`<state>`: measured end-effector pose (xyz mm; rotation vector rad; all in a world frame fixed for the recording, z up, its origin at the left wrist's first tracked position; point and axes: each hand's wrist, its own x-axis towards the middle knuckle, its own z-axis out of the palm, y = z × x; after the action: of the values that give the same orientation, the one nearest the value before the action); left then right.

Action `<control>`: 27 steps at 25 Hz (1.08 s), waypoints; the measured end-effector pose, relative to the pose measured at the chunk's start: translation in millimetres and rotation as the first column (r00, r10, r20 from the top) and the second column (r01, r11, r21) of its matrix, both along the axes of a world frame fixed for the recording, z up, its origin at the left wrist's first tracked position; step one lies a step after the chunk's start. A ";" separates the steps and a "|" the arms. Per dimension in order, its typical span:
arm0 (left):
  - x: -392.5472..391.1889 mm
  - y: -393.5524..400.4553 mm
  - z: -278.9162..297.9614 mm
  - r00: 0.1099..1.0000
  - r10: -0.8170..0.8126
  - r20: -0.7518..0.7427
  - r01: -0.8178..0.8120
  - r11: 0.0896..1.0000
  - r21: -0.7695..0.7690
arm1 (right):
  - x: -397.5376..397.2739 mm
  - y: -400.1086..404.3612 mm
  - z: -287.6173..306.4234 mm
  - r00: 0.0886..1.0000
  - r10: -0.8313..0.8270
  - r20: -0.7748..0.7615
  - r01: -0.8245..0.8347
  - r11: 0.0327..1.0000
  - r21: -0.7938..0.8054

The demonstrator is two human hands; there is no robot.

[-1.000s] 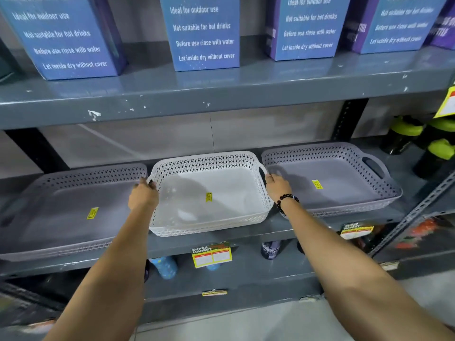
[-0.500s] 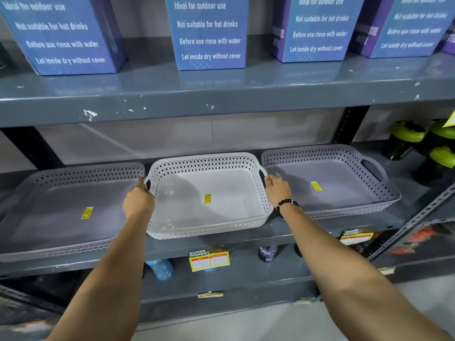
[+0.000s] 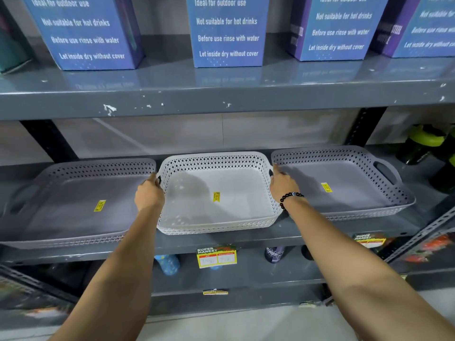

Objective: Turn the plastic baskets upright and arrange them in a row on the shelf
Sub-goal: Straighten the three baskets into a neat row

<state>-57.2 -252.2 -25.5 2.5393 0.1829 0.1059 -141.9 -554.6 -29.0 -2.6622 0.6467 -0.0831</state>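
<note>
Three shallow perforated plastic baskets stand upright side by side on the grey middle shelf (image 3: 221, 242). The white basket (image 3: 197, 207) is in the centre, a lilac basket (image 3: 69, 207) sits to its left and another lilac basket (image 3: 349, 183) to its right. Each has a yellow sticker inside. My left hand (image 3: 149, 195) grips the white basket's left handle. My right hand (image 3: 280, 184), with a black bead bracelet on the wrist, grips its right handle. The white basket rests flat on the shelf.
The shelf above (image 3: 221, 94) carries several blue cartons (image 3: 227, 30). Black and green bottles (image 3: 428, 148) stand at the right end of the middle shelf. More bottles (image 3: 168, 264) and a price label (image 3: 216, 257) show below. A slanted metal brace (image 3: 423, 237) is at the right.
The white basket has slid back on the shelf and now sits level with the lilac baskets. Both hands stay on its handles.
</note>
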 end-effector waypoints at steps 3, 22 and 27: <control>3.0 1.0 0.2 1.000 0.001 -0.017 -0.001 1.000 -0.003 | -2.4 0.8 -2.8 1.000 0.006 -0.026 -0.006 1.000 -0.007; 2.5 -10.3 -1.0 0.999 0.029 -0.017 -0.031 0.995 -0.094 | -2.8 -9.3 -12.1 0.997 0.001 -0.077 -0.009 0.995 -0.099; 6.6 -13.3 2.1 0.997 0.044 -0.056 -0.051 0.990 -0.131 | -3.5 -12.4 -12.6 0.999 0.021 -0.047 -0.024 0.997 -0.070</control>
<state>-50.6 -265.5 -23.3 2.4072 0.2625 0.0436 -145.4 -567.0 -41.6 -2.7455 0.6393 -0.0389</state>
